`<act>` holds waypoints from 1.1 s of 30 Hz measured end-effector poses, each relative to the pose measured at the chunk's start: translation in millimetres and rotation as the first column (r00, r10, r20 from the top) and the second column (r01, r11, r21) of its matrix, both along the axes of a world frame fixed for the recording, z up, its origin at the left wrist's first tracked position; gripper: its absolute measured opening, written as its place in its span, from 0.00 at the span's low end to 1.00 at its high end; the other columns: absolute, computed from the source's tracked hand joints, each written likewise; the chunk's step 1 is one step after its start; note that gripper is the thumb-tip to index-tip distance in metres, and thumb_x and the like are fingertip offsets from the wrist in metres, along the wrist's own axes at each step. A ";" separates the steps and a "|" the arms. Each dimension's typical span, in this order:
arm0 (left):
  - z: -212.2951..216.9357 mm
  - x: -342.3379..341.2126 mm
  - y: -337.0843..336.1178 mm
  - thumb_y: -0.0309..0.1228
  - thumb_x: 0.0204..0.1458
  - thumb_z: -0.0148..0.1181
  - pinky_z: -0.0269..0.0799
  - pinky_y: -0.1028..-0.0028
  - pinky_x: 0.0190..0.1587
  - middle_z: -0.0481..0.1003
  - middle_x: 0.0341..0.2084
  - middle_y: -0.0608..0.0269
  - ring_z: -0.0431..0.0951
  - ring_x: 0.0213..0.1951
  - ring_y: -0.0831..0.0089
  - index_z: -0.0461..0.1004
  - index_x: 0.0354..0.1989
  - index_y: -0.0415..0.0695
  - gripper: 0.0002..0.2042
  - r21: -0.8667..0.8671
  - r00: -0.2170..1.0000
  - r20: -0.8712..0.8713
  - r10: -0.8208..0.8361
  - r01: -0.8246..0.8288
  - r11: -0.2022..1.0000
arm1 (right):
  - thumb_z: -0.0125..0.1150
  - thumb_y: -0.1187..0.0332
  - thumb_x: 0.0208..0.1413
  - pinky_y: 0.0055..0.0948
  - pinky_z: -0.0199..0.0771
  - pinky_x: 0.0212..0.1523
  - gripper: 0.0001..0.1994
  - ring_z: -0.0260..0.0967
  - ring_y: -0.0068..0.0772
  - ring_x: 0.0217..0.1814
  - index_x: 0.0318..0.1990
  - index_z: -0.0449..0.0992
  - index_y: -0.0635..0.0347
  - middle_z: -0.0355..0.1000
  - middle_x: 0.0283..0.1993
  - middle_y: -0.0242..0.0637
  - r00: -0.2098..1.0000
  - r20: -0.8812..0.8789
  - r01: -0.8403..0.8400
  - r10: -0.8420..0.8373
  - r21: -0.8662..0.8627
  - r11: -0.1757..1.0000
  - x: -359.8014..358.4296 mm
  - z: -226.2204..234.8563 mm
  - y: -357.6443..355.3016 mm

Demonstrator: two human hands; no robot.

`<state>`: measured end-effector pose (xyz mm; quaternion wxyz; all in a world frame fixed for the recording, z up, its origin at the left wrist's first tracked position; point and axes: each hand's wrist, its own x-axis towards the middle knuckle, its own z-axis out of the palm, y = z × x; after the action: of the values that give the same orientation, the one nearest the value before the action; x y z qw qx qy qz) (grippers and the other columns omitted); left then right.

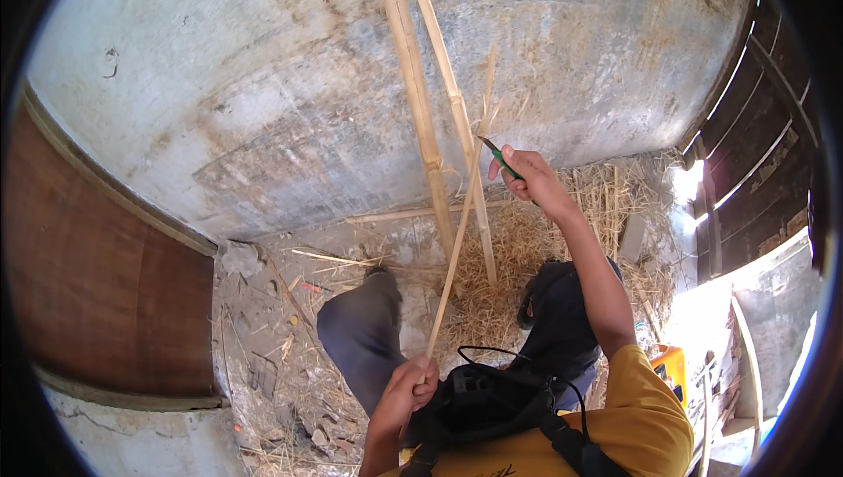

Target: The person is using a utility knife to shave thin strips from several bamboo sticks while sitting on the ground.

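Down by the waist, the left hand [406,392] is wrapped in a closed fist around the lower end of a thin bamboo strip [457,240], which slants up and away toward the grey concrete wall [263,82]. Up at arm's length, the right hand [527,177] has its fingers pressed shut around a green-handled knife [497,155], with the blade tip resting against the strip near its upper part. Two thicker bamboo poles [421,117] lean on the wall just behind the strip, and a heap of dry straw and shavings [527,249] lies on the floor below, between the person's knees and the wall. A black pouch [479,402] hangs at the chest.

As I judge it, shaving the strip cleanly calls for a firm hold at the bottom so the strip cannot twist or flex, with the blade laid at a shallow angle along the grain. The cutting stroke should run away from the lower fist, kept light so the edge peels fibres rather than digging in. The leaning poles sit close, so the knife needs room to pass without catching them.
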<state>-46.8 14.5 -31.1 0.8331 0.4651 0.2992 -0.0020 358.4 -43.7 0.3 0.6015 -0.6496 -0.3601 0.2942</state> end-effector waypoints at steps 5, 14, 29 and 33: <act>-8.1 5.6 3.7 0.45 0.78 0.42 0.45 0.80 0.19 0.55 0.19 0.77 0.51 0.18 0.87 0.60 0.30 0.49 0.21 0.009 0.999 0.037 -0.038 0.038 0.999 | 0.46 0.41 0.76 0.24 0.47 0.25 0.29 0.45 0.16 0.24 0.44 0.80 0.59 0.48 0.23 0.18 0.989 -0.148 -0.004 0.004 0.002 1.000 -6.3 -0.3 -4.4; -14.6 26.2 6.0 0.43 0.78 0.44 0.48 0.80 0.19 0.57 0.19 0.77 0.54 0.18 0.87 0.63 0.30 0.48 0.20 0.184 0.996 0.025 -0.089 0.083 0.979 | 0.66 0.58 0.69 0.22 0.49 0.22 0.16 0.52 0.12 0.21 0.53 0.81 0.60 0.63 0.25 0.20 0.983 -0.148 0.123 -0.105 0.116 0.986 -43.8 -11.8 6.3; -21.4 23.3 16.4 0.41 0.78 0.43 0.49 0.78 0.24 0.57 0.18 0.77 0.54 0.21 0.86 0.73 0.38 0.40 0.20 0.209 0.991 0.003 -0.136 0.133 0.969 | 0.70 0.56 0.67 0.20 0.52 0.21 0.15 0.56 0.11 0.20 0.41 0.80 0.60 0.74 0.26 0.29 0.958 -0.248 0.174 -0.142 0.112 0.978 -43.1 -11.0 0.7; -13.4 21.9 13.7 0.37 0.76 0.47 0.53 0.79 0.25 0.60 0.20 0.76 0.56 0.21 0.85 0.77 0.48 0.37 0.16 0.244 0.990 0.084 -0.118 0.094 0.965 | 0.67 0.58 0.67 0.21 0.50 0.21 0.13 0.54 0.11 0.19 0.45 0.81 0.60 0.71 0.25 0.27 0.948 -0.287 0.184 -0.134 0.156 0.970 -43.8 -1.6 -2.9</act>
<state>-24.9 28.2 -44.5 0.7832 0.5771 0.2310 0.0123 314.6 -46.6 -1.3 0.7238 -0.5723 -0.2446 0.2978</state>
